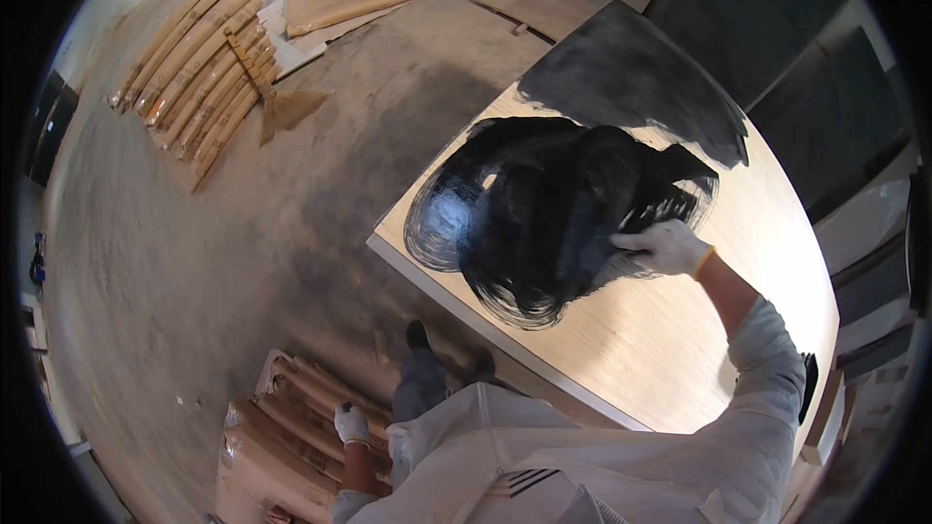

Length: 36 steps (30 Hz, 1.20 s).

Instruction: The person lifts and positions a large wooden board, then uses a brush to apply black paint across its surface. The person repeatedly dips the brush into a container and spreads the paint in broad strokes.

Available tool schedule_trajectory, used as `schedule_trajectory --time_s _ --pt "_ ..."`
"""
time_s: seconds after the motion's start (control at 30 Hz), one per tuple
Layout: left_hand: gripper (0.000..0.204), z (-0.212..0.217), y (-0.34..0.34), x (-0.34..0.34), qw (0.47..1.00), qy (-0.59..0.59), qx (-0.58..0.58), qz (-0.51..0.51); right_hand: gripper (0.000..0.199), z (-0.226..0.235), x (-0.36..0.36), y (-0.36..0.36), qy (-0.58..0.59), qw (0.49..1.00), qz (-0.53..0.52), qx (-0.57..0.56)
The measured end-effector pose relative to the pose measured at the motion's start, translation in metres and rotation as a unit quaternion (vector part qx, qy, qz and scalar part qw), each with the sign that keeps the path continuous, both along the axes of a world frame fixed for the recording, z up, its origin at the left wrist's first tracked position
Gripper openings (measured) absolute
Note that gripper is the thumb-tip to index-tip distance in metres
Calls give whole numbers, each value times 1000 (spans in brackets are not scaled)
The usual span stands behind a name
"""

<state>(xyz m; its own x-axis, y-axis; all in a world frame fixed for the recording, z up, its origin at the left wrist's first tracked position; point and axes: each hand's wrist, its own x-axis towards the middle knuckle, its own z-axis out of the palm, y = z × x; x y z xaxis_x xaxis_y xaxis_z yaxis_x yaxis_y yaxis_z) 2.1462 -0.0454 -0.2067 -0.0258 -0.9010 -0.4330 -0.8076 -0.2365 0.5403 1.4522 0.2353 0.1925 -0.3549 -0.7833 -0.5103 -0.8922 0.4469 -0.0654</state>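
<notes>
My right hand (665,247), in a white glove with a yellow cuff edge, is closed on a wide dark tool (582,238), smeared by motion, so its exact kind is unclear. The tool lies against wet, glossy black paint (524,194) swirled over a pale wood-grain panel (621,359). A thinner, duller black layer (621,68) covers the panel's far end. Low on the left, away from the panel, my left hand (351,423) wears a white glove too. Its fingers are curled, with a small dark bit showing at them that I cannot make out.
Long brown wrapped packs (209,58) are stacked on the floor at the far left. More brown packages (291,427) lie beside my left arm. Dark panels (748,19) lean along the right side. A flat board (534,5) lies beyond the panel's far corner.
</notes>
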Motion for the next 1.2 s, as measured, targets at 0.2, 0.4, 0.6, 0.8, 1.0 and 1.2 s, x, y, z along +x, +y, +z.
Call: schedule_trajectory --time_s 0.2,0.4,0.6,0.8,1.0,1.2 --pt "17 5 14 1 992 -113 47 -32 60 0 -68 7 57 988 -141 -37" --pt "22 8 -13 -1 996 -61 61 -13 65 -18 -53 -146 45 992 -87 -77" --pt "22 20 -28 -28 999 1 -29 -44 63 -11 -46 -169 8 998 -61 -32" --pt "24 33 -4 -13 997 -76 25 -13 67 -10 -95 -196 61 990 -119 -49" --pt "25 2 26 34 985 -114 130 21 72 -11 -100 -234 65 993 -89 -45" --pt "19 35 9 15 994 -11 82 69 72 -9 -116 -251 85 993 -73 -30"
